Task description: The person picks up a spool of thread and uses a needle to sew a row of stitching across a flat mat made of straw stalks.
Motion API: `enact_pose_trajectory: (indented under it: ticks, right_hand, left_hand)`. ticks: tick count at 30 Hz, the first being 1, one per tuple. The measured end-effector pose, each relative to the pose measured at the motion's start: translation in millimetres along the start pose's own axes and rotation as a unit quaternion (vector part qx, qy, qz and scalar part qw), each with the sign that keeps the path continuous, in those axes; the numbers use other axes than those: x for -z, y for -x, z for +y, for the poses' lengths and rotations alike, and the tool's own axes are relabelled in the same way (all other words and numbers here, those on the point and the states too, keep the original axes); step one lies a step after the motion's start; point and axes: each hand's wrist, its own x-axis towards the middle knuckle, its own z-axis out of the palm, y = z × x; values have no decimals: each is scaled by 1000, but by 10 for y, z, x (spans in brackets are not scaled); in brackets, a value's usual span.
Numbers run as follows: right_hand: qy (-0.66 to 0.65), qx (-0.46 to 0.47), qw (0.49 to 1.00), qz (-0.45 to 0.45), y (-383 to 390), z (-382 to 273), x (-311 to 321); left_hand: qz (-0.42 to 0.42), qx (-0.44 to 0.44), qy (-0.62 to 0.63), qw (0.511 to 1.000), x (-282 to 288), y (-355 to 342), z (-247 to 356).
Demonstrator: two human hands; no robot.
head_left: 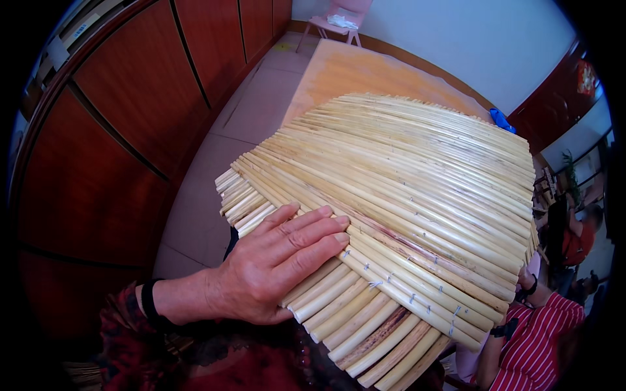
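Observation:
My left hand (280,264) lies on a large mat of pale reed stalks (398,169), fingers stretched out over the lower-left band of stalks. The stalks run in parallel rows, with a shorter set (365,332) crossing beneath at a different angle along the lower edge. Small pale stitches or ties show on the band right of my fingertips, one with loose thread ends (375,284). Some stalks have reddish-brown mottling. My right hand does not show.
An orange board (306,81) lies behind the mat, a blue item (501,119) at its right. Wooden cabinets (130,98) line the left. A pink chair (339,14) stands behind. A person in a striped shirt (541,332) is close at right; others (580,234) are farther back.

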Motion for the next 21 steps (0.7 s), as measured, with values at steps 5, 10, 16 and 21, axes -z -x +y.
enact_pose_trajectory:
  ticks: [5,10,16,21]
  right_hand:
    - [3,0,1000,-1,-10,-4,34]
    - [2,-5,1000,-8,4,13,40]
    - [7,-7,1000,-13,30,26,75]
    - [5,-8,1000,-17,35,34,90]
  left_hand:
    - [30,0,37,999,-74,61,-32]
    - [20,4,59,998,-58,17,-43]
    - [14,5,52,999,-106,41,-56]
    - [36,18,39,998,-139,16,-7]
